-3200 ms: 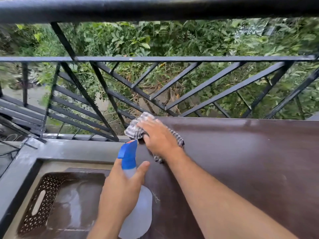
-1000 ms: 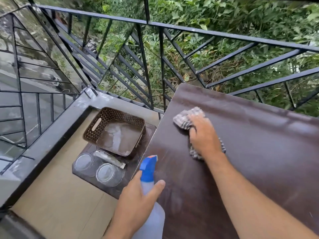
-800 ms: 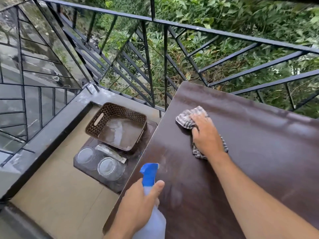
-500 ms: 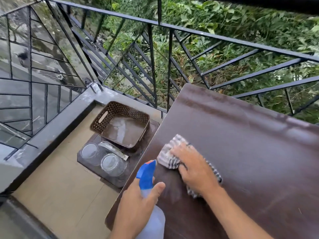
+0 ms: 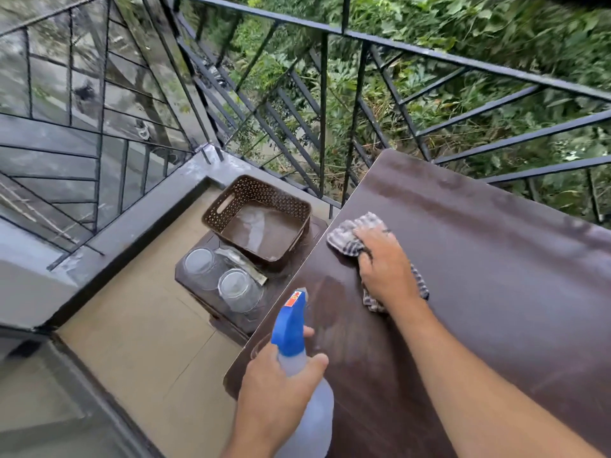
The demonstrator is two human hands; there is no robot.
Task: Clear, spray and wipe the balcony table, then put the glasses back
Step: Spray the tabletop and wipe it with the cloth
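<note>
The dark brown balcony table (image 5: 489, 292) fills the right half of the head view. My right hand (image 5: 385, 266) presses a checked grey cloth (image 5: 350, 236) flat on the table near its left edge. My left hand (image 5: 274, 401) grips a translucent spray bottle (image 5: 307, 385) with a blue nozzle, upright over the table's near left corner. Two clear glasses (image 5: 200, 267) (image 5: 238, 290) stand upside down on a low dark stool (image 5: 287, 276) left of the table. Damp streaks show on the table between my hands.
A brown perforated basket (image 5: 258, 219) sits on the stool behind the glasses, with a thin flat packet beside it. Black metal railing (image 5: 322, 104) runs behind the table and along the left. Beige floor tiles (image 5: 139, 332) lie below, greenery beyond the railing.
My right hand has slid the cloth away from me, back up along the table's left edge. The spray bottle has stayed in my left hand near the corner.
</note>
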